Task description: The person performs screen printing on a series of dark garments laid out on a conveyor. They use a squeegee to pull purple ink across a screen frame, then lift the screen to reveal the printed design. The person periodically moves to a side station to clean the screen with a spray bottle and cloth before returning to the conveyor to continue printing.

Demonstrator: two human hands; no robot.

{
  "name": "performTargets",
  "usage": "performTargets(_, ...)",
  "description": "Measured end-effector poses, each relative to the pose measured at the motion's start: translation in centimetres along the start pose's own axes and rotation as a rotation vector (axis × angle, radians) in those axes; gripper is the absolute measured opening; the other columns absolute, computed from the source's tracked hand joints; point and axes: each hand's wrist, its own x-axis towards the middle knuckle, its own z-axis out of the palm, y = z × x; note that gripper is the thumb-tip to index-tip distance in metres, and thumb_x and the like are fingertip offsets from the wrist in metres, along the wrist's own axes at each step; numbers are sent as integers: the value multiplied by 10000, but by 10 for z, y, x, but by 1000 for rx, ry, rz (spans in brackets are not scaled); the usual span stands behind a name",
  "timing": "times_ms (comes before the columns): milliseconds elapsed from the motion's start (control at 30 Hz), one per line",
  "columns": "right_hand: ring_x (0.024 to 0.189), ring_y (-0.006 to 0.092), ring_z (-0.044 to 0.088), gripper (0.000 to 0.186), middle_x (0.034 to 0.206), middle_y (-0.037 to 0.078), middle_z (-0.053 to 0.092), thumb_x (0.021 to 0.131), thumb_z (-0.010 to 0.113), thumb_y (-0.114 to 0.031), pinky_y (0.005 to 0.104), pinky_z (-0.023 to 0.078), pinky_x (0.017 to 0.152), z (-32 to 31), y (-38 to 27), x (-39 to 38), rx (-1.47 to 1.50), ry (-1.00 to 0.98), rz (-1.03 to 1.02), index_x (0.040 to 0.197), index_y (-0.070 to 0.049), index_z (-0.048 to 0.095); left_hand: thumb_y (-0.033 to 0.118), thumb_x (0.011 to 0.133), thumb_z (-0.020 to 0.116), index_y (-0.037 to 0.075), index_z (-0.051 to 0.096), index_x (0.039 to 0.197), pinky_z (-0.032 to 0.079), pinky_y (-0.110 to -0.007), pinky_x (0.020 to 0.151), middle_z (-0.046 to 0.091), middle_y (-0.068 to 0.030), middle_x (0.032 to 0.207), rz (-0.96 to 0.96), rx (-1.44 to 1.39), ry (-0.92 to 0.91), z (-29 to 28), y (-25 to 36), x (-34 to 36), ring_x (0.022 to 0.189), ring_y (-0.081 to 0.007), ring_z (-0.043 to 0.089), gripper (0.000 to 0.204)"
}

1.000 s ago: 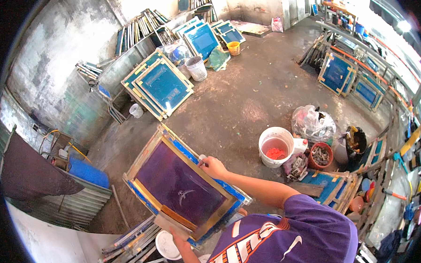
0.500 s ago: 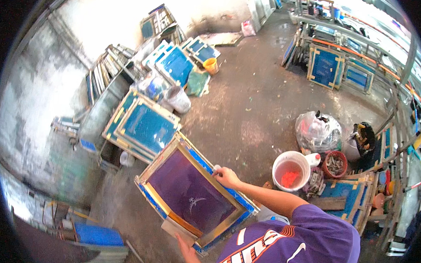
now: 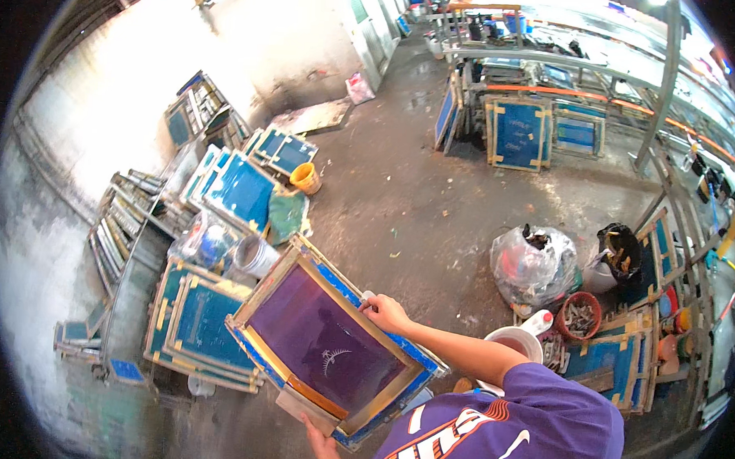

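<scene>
The purple screen frame (image 3: 324,318) lies between both hands: the right hand (image 3: 390,314) pinches a small pale object (image 3: 369,297) at its upper-right edge; the left hand (image 3: 320,445), grip unclear, touches a pale slab (image 3: 306,410) at its lower-left edge. Left of it lean blue screens (image 3: 217,325); right, a white bucket (image 3: 511,330).
</scene>
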Motion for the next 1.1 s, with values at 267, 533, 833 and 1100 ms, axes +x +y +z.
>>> performTargets(267,928,331,660,197,938,163,656,851,633,-255,443,527,808,-77,35,148,-73,220,44,980,-172,757,620,971,504,-44,337,1497,382,-428,1117,432,-176,1508,321,303,-490,128,16,185,1351,-326,462,863)
performTargets(533,749,227,675,202,785,123,692,852,665,-218,371,520,696,-206,68,258,-3,531,106,992,-104,758,638,939,544,46,333,1521,370,-459,1126,448,-128,1508,-175,183,-540,371,72,347,1371,-305,439,856)
performTargets(833,795,255,678,228,825,128,700,860,654,-294,384,521,732,-330,145,254,52,944,425,988,-141,764,667,920,548,52,368,1510,397,-446,1113,474,-120,1498,169,623,-1065,611,24,441,1339,-312,486,871)
performTargets(1100,858,311,711,212,866,151,724,853,633,-306,428,549,772,-467,207,279,22,1235,520,957,-197,783,591,936,590,33,391,1488,430,-446,1080,523,-132,1441,-287,624,-920,858,-32,435,1282,-309,531,809)
